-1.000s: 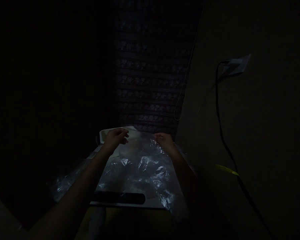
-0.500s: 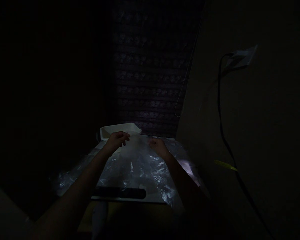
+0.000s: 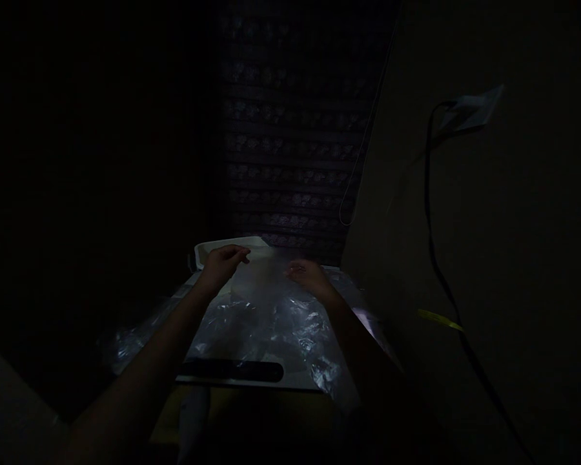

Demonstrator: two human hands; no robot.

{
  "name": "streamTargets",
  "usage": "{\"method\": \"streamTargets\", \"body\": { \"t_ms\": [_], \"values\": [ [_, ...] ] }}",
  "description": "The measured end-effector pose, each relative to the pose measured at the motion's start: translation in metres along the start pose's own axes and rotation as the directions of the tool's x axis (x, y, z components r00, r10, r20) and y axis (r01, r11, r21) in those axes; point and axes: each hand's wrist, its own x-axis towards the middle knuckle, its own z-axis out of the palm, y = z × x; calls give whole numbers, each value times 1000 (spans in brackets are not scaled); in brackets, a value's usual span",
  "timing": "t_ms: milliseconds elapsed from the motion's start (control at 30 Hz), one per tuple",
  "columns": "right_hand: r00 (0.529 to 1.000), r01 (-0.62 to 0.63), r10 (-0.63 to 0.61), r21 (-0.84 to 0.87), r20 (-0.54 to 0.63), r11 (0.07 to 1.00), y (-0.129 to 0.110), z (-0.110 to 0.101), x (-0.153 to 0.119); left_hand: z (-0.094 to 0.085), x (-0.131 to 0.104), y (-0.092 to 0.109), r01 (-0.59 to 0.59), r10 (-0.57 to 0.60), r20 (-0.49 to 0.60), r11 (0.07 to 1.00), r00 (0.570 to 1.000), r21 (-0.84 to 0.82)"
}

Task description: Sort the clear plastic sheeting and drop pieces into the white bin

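In dim light, my left hand [image 3: 225, 263] pinches the edge of a thin, see-through plastic bag [image 3: 256, 284] near a white tray. To the right, my right hand [image 3: 308, 276] is raised at about the same height, its fingers curled and slightly blurred at the bag's other side. Whether the right fingers grip the plastic is hard to make out. Crinkled clear plastic [image 3: 314, 342] lies spread over the table below both hands.
Behind my left hand stands the white tray [image 3: 208, 248]. A dark, rounded bar [image 3: 242, 370] lies along the table's front edge. On the right wall, a black cable [image 3: 428, 194] with a yellow tie [image 3: 439, 319] hangs from a socket [image 3: 472, 110]. A patterned blind [image 3: 290, 148] covers the back.
Both hands have risen slightly, and the plastic between them has lifted and shifted. The view has moved a little.
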Motion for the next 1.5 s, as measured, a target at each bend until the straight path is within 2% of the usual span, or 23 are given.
{"method": "streamTargets", "body": {
  "t_ms": [100, 233, 400, 467, 700, 833, 1000, 1167, 1300, 1500],
  "values": [
    [1000, 15, -16, -71, -13, 997, -1, -1, 0, 0, -1, 4, -30, 31, -18, 997, 999, 67],
    [997, 51, -54, -53, -63, 997, -10, -13, 1, -5, -3, 13, -39, 36, 30, 991, 999, 128],
    [990, 54, -67, -109, -123, 993, -25, -27, 0, -11, -6, 26, -42, 47, -31, 986, 998, 160],
    [987, 66, -83, -124, -137, 990, -28, -29, -1, -12, -8, 29, -25, 29, -28, 991, 999, 131],
    [983, 93, -113, -134, -148, 987, -33, -31, -3, -7, -10, 26, 86, -80, 54, 988, 995, -129],
    [977, 107, -136, -171, -165, 979, -32, -32, -3, -5, -11, 29, 95, -88, 56, 986, 995, -140],
    [992, 50, -64, -125, -110, 991, -31, -30, -5, -1, -13, 31, 107, -96, 86, 985, 992, -134],
    [990, 42, -49, -50, -134, 998, -33, -28, -6, 1, -13, 27, 142, -119, 137, 976, 983, -167],
    [986, 55, -55, -6, -156, 998, -31, -29, -5, 2, -11, 15, 192, -146, 211, 957, 967, -216],
    [985, 43, -44, -13, -167, 999, -23, -30, -3, 10, -10, -10, 407, -346, 264, 884, 900, -231]
  ]
}}
